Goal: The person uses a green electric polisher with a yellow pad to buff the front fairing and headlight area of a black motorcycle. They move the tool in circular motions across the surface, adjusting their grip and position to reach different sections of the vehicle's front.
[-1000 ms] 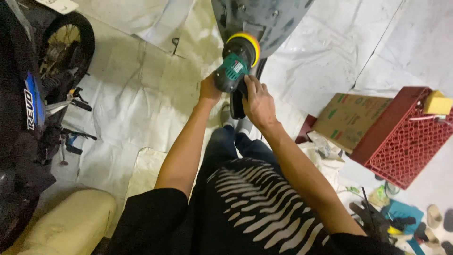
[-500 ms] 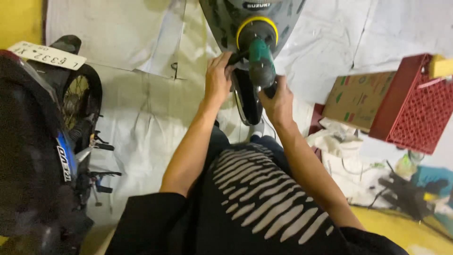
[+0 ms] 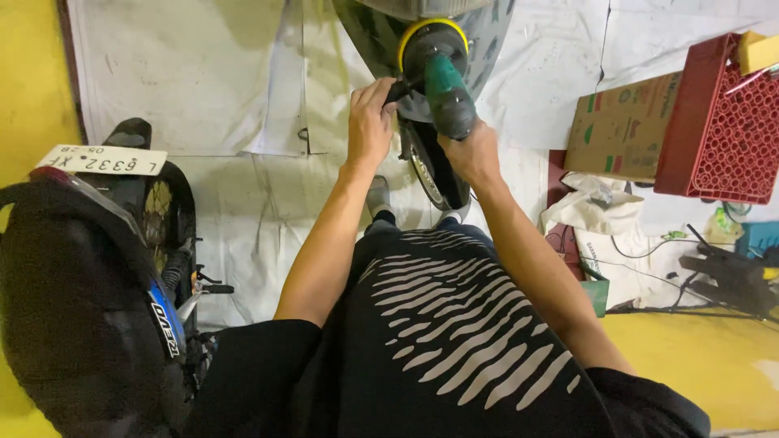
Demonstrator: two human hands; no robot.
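Gripping one green polisher (image 3: 445,91) at 12 o'clock in the view, both hands work close together against one dark scooter panel (image 3: 487,36). The right hand (image 3: 469,152) is clenched around the rear of the green body, at 6 o'clock from the tool's head. The left hand (image 3: 370,122) is wrapped around one black side handle (image 3: 397,89) that projects toward 9 o'clock from the head. One round pad with a yellow rim (image 3: 432,36) sits at the front of the polisher and lies on the panel surface. One black wheel (image 3: 432,170) shows just below the hands. One parked motorcycle (image 3: 89,284) stands at 8 o'clock, well apart from the hands. At 3 o'clock, one red plastic crate (image 3: 718,130) touches one flat cardboard box (image 3: 621,126). White sheeting (image 3: 187,89) covers the floor around the scooter.
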